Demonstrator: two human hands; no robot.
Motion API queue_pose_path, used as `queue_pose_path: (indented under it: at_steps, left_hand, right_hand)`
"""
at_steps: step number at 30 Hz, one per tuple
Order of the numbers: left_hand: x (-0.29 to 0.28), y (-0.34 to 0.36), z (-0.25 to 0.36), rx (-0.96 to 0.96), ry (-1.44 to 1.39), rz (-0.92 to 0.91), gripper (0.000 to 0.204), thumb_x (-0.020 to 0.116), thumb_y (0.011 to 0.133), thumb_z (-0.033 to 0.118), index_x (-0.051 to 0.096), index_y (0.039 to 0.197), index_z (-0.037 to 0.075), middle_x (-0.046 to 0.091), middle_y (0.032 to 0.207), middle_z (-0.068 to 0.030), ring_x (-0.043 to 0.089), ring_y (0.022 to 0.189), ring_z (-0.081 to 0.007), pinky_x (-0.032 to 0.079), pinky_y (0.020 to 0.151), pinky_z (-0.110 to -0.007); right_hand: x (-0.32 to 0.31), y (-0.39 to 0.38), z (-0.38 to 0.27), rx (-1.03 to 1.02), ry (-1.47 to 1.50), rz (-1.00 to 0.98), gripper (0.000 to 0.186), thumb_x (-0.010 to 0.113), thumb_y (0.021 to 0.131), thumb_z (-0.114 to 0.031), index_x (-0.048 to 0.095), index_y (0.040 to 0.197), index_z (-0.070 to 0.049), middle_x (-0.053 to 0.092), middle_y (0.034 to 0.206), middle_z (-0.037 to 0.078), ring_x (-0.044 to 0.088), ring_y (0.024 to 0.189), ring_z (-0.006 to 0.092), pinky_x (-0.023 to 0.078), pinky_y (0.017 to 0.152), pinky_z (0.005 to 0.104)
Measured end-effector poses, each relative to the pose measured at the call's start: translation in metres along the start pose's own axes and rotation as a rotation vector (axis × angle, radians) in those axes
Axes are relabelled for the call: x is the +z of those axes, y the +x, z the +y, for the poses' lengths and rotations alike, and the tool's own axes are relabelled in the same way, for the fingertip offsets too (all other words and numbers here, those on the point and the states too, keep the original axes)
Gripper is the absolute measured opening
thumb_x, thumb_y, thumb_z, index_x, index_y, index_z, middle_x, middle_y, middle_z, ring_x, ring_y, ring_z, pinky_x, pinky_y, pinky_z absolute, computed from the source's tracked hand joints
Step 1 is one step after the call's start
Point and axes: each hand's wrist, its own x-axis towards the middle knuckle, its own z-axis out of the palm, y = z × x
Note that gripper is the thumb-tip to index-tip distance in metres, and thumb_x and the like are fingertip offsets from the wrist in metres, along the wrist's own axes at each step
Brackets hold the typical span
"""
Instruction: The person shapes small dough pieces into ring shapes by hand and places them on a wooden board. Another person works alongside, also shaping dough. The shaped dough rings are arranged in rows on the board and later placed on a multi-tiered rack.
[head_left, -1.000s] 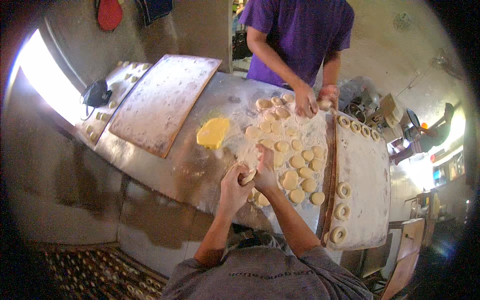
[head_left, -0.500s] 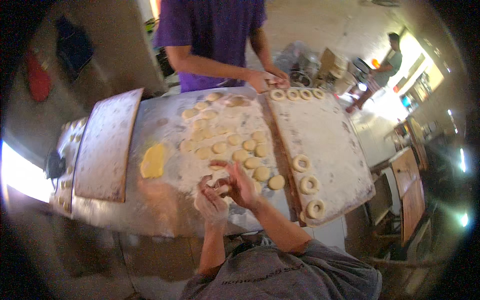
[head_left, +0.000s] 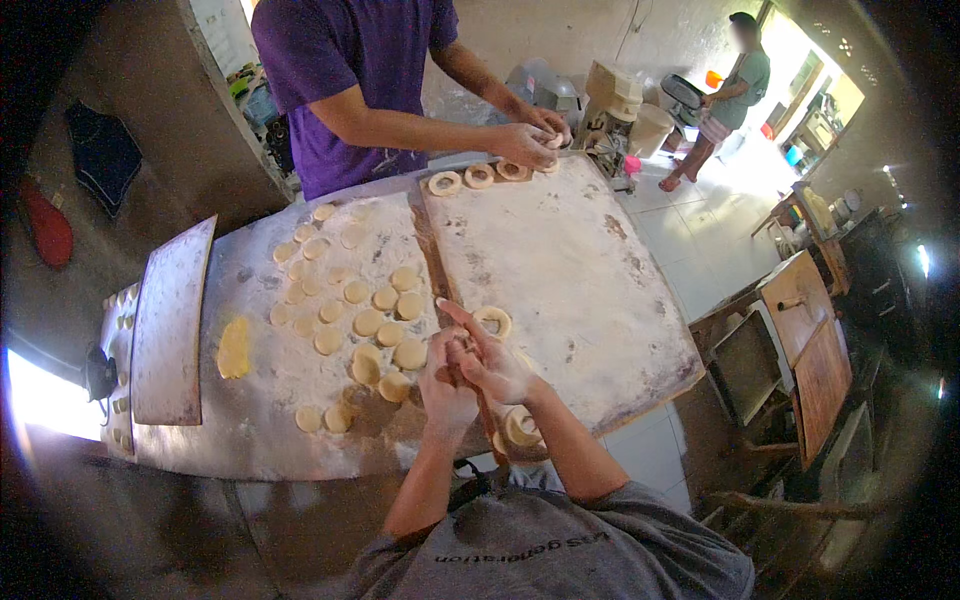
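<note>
My left hand (head_left: 447, 380) and my right hand (head_left: 497, 368) are pressed together over the near left edge of a floured board (head_left: 590, 290). Their fingers are curled against each other, except one right finger that points up and away. Whatever lies between them is hidden. Just beyond my right hand a dough ring (head_left: 492, 321) rests on the board, and another dough ring (head_left: 521, 426) is partly behind my right wrist. Left of my hands, several flat dough rounds, such as one dough round (head_left: 410, 353), are spread on the floured table (head_left: 270, 430).
Across the table a co-worker in a purple shirt (head_left: 350, 90) handles dough beside a row of dough rings (head_left: 445, 183). A yellow slab (head_left: 234, 347) and a second board (head_left: 170, 330) lie to the left. Another person (head_left: 735, 90) stands at the far right; wooden furniture (head_left: 800, 350) is at right.
My view has swung to the right. Both hands have moved from above the dough rounds to the board's edge and closed together. The co-worker's hands remain by the far dough rings.
</note>
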Motion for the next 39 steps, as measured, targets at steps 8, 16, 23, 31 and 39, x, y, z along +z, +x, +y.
queue_pose_path:
  at_steps: [8, 16, 23, 31, 39]
  left_hand:
    - [0.072, -0.016, 0.038, -0.026, -0.018, -0.215, 0.027, 0.040, 0.101, 0.021, 0.047, 0.125, 0.011, 0.060, 0.066, -0.0134, 0.065, 0.063, -0.0353, 0.050, 0.057, -0.041]
    - [0.123, -0.012, 0.014, -0.027, 0.056, -0.249, 0.050, 0.042, 0.101, 0.035, 0.033, 0.136, 0.001, 0.055, 0.107, -0.0309, 0.057, 0.092, -0.0444, 0.046, 0.077, -0.046]
    - [0.120, 0.014, 0.008, -0.016, 0.693, -0.455, 0.072, 0.058, 0.090, 0.036, 0.025, 0.145, 0.003, 0.047, 0.120, -0.0286, 0.047, 0.114, -0.0464, 0.036, 0.096, -0.058]
    - [0.102, -0.002, -0.004, -0.002, 0.582, -0.585, 0.082, 0.071, 0.076, 0.024, 0.029, 0.145, 0.012, 0.047, 0.122, -0.0274, 0.049, 0.114, -0.0439, 0.038, 0.094, -0.057]
    - [-0.078, -0.045, -0.040, -0.590, 0.197, -0.264, 0.051, 0.062, 0.079, 0.009, 0.046, 0.127, 0.004, 0.056, 0.112, -0.0293, 0.055, 0.107, -0.0427, 0.045, 0.090, -0.046]
  right_hand:
    - [-0.072, -0.048, -0.020, 0.055, 0.147, -0.021, 0.072, 0.033, 0.096, -0.059, 0.018, 0.150, -0.013, 0.044, 0.059, -0.002, 0.036, 0.046, 0.0076, 0.032, 0.045, 0.0236]
    - [-0.120, -0.048, -0.024, 0.204, -0.255, 0.145, 0.080, 0.041, 0.097, -0.055, 0.006, 0.153, -0.010, 0.059, 0.075, 0.007, 0.055, 0.066, 0.0140, 0.046, 0.067, 0.0284]
    - [-0.165, -0.048, -0.004, 0.412, -0.981, 0.255, 0.091, 0.063, 0.084, -0.045, 0.015, 0.150, -0.005, 0.064, 0.102, 0.026, 0.064, 0.091, 0.0413, 0.047, 0.084, 0.0538]
    - [-0.122, -0.042, 0.003, 0.473, -1.429, 0.242, 0.081, 0.069, 0.080, -0.036, 0.032, 0.146, -0.007, 0.059, 0.111, 0.019, 0.060, 0.097, 0.0362, 0.046, 0.085, 0.0510]
    - [0.048, 0.018, 0.038, 0.075, -0.912, -0.252, 0.033, 0.064, 0.086, -0.030, 0.065, 0.104, -0.002, 0.065, 0.110, 0.017, 0.065, 0.091, 0.0346, 0.051, 0.081, 0.0440]
